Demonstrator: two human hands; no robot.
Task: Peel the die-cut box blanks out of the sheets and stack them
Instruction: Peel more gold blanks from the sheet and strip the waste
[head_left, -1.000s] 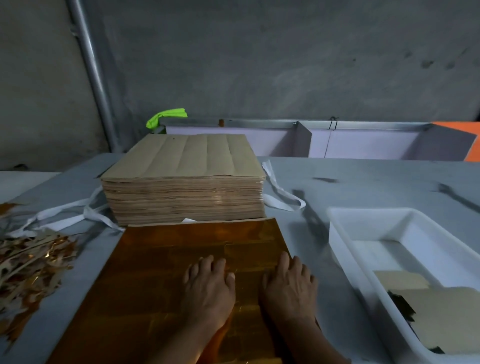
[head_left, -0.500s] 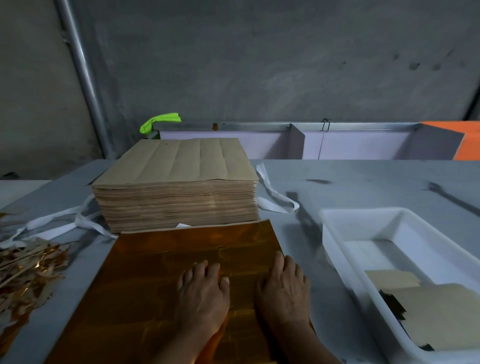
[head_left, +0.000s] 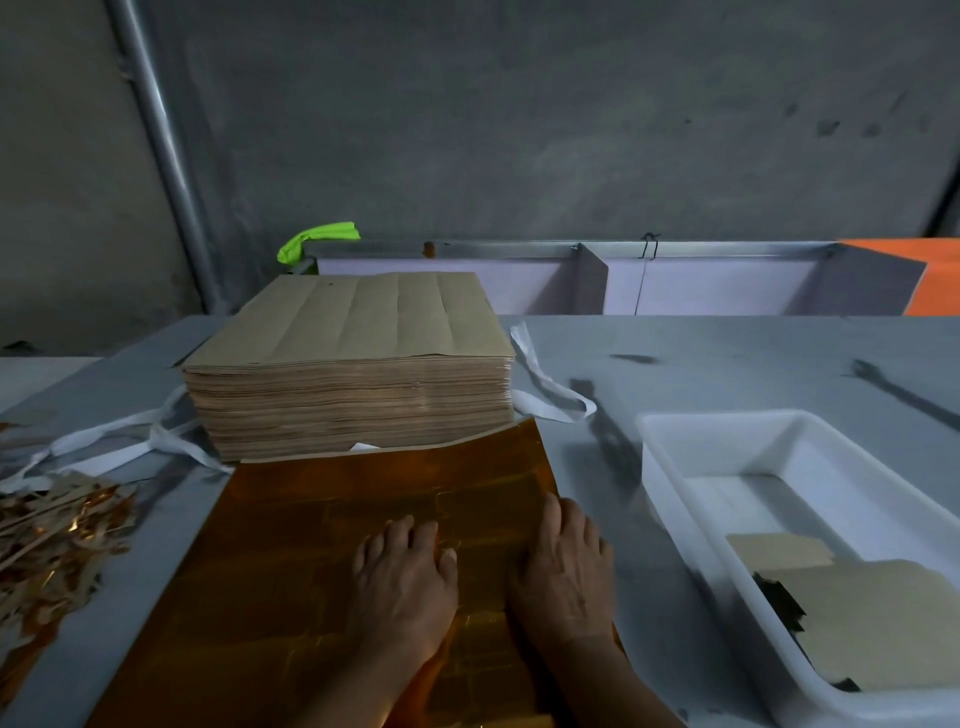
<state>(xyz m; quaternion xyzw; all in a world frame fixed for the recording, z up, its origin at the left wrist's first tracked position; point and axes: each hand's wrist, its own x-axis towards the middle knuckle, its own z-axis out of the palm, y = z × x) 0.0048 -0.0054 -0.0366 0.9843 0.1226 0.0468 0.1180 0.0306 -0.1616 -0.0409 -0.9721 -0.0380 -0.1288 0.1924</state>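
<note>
A shiny gold foil sheet (head_left: 322, 561) lies flat on the grey table in front of me, with faint die-cut lines across it. My left hand (head_left: 402, 582) rests palm down on its middle, fingers straight. My right hand (head_left: 563, 571) presses flat on the sheet's right edge, beside the left hand. Behind the sheet stands a thick stack of brown sheets (head_left: 348, 374), face down. A white plastic tray (head_left: 727, 452) at the right holds a few peeled box blanks (head_left: 878, 618), brown side up.
A heap of gold and brown trimmings (head_left: 47, 545) lies at the left edge. White strapping bands (head_left: 119, 441) trail from under the stack on both sides. A low partitioned shelf (head_left: 597, 280) and a grey wall close the back.
Both hands stay flat on the gold sheet in nearly the same spot. The view has shifted slightly, nothing else has moved.
</note>
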